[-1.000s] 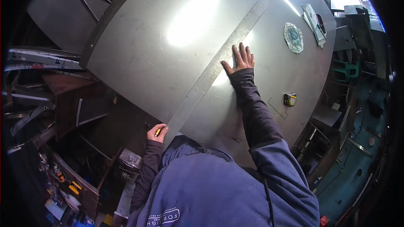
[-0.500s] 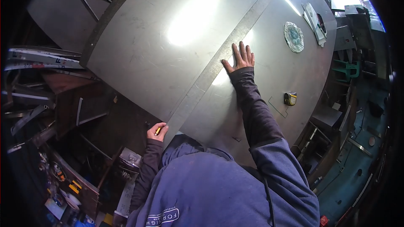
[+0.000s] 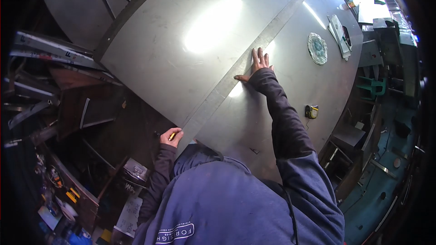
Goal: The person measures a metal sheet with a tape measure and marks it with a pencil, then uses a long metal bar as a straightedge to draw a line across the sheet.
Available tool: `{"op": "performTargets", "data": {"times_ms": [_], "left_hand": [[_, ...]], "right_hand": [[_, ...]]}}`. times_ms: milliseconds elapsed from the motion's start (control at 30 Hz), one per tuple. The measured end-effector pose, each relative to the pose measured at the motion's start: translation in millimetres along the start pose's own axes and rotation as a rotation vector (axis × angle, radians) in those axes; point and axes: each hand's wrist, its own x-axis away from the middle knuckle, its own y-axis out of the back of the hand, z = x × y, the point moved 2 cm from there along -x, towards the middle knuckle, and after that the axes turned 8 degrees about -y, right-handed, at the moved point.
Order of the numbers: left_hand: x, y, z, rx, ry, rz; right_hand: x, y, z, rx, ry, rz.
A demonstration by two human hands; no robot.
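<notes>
right hand (image 3: 259, 65) seemingly pins straightedge (image 3: 213, 97) edge

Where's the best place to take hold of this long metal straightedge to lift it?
The straightedge lies flat and thin on the metal sheet, so pinch its near end, beside the left hand, coming from the sheet's near edge, where fingers can probably get under.
</notes>
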Motion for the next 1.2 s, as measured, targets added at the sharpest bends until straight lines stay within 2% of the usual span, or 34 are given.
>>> {"op": "performTargets", "data": {"times_ms": [33, 167, 233, 467, 800, 1200], "left_hand": [[-1, -1, 0, -0.031, -0.036, 0.009], [-1, 0, 1, -0.117, -0.163, -0.008], [0, 0, -1, -0.124, -0.076, -0.009], [0, 1, -9, -0.124, -0.005, 0.015], [0, 1, -4, -0.14, -0.043, -0.001], [-1, 1, 1, -0.082, 0.012, 0.019]], "right_hand": [[1, 1, 7, 0.042, -0.01, 0.087], [-18, -18, 7, 0.051, -0.047, 0.085], [-16, -13, 12, 0.104, -0.065, 0.118], [-14, -12, 13, 0.093, -0.058, 0.114], [-16, -17, 10, 0.065, -0.038, 0.062], [-14, -17, 9, 0.018, -0.037, 0.052]]}}
